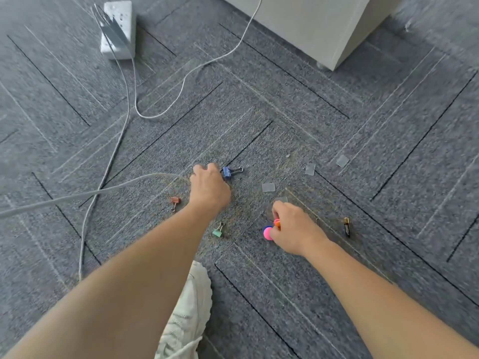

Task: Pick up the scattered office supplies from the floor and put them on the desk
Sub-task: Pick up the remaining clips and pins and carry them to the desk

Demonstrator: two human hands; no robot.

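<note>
Blue clip (pixel 227 172) lies just right of my left hand (pixel 210 187), handles pointing right; whether that hand pinches it, I cannot tell. Right hand (pixel 293 229) clamps pink pieces (pixel 267 233).

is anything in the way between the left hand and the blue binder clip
Nothing visible is. The left hand is right beside the blue binder clip on the carpet, with no object between them. The white cable runs in on the hand's far side, away from the clip.

Pwr strip (pixel 120 14) w/ cables (pixel 77 196) (white), grey cabinet (pixel 311 22).
</note>
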